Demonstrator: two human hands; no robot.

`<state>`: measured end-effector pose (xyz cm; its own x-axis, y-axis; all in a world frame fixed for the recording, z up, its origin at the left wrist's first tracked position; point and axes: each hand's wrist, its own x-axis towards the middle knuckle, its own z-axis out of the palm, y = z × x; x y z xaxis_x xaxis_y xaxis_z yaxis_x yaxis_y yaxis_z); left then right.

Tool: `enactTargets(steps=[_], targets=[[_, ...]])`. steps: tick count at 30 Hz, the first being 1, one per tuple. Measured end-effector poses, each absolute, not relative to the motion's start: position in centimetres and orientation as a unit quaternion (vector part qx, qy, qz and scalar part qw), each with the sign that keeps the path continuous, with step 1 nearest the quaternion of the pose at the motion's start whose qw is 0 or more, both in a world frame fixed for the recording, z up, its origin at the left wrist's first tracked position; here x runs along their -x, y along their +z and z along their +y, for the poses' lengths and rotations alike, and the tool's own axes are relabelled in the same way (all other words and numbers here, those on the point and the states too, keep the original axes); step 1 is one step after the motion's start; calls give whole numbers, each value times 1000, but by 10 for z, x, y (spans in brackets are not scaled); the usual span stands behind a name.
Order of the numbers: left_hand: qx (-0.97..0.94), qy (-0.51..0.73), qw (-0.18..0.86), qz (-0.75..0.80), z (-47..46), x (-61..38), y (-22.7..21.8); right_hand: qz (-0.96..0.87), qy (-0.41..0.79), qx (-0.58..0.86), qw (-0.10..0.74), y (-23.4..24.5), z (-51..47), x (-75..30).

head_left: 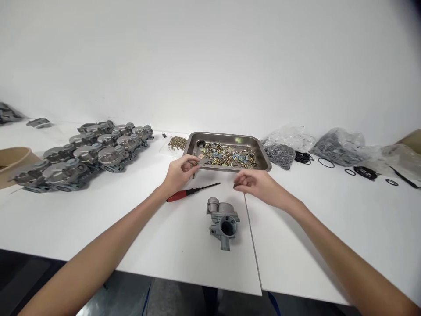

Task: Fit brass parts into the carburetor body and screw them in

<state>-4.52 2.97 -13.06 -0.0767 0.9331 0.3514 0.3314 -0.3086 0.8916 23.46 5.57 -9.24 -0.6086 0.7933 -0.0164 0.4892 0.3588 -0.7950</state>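
My left hand (183,172) is closed in a pinch at the front left corner of the metal tray (226,167). A small brass-coloured screw (194,175) pokes out below its fingers. My right hand (255,184) hovers in front of the tray's right part, fingers curled, with a small dark piece (235,186) at the fingertips, too small to name. Between and nearer than both hands, a grey metal carburetor (223,223) stands on the table, its round bore facing me. A screwdriver (186,193) with a red and black handle lies beside my left hand.
Brass screws and small parts (226,154) fill the tray. Several carburetors (95,151) stand at left by a tan bowl (19,158). Brass pieces (178,142) lie left of the tray. At right are plastic bags of parts (340,142) and black rings (365,172). A seam (252,237) crosses the table.
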Motion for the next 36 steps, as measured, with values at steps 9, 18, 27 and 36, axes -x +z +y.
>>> enactTargets(steps=[9,18,27,36], targets=[[-626,512,281,517,28,44,-131,-817,324,405,253,-127,46,-235],[-644,496,268,517,29,44,-134,-852,241,413,214,-61,98,-239],[-616,522,306,504,28,42,-120,-800,468,307,218,-90,45,-208],[-497,552,422,520,-50,25,-101,-844,500,181,63,-98,7,-212]])
